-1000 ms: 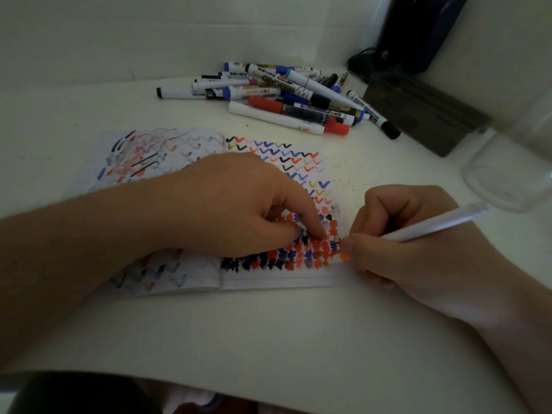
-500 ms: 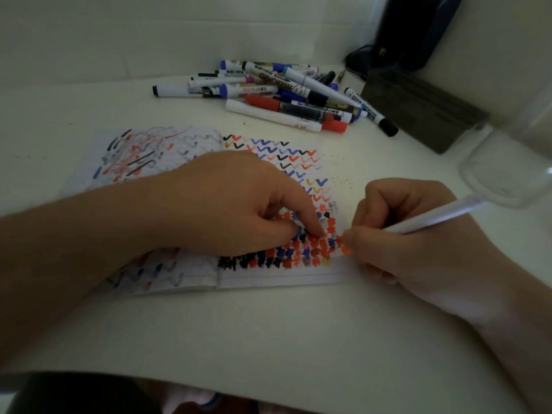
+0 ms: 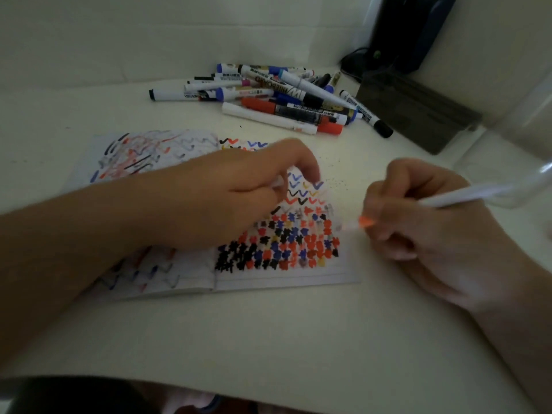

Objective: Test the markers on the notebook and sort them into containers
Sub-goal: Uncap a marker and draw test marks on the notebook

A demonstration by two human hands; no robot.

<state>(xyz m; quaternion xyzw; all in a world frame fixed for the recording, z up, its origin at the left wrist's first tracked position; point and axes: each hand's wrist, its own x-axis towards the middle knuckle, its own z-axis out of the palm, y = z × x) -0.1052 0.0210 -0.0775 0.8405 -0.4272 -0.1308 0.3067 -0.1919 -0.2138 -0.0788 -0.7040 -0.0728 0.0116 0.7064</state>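
An open notebook [image 3: 283, 276], covered with red, blue and black test marks, lies on the white table. My right hand [image 3: 433, 234] grips a white marker [image 3: 457, 198]. Its orange tip [image 3: 366, 222] is just off the notebook's right edge, clear of the page. My left hand [image 3: 239, 198] hovers over the right-hand page with curled fingers. A small white piece, apparently the marker's cap [image 3: 277, 182], shows between them. Several capped markers [image 3: 283, 97] lie piled behind the notebook.
A clear plastic container [image 3: 522, 162] stands at the right edge, partly behind the marker's barrel. A dark rectangular tray [image 3: 418, 112] lies right of the pile, with a black device [image 3: 412, 31] and its cable behind it. The table's front edge runs along the bottom.
My left hand has lifted off the page and moved up and right. My right hand has pulled the marker tip off the paper to the right.
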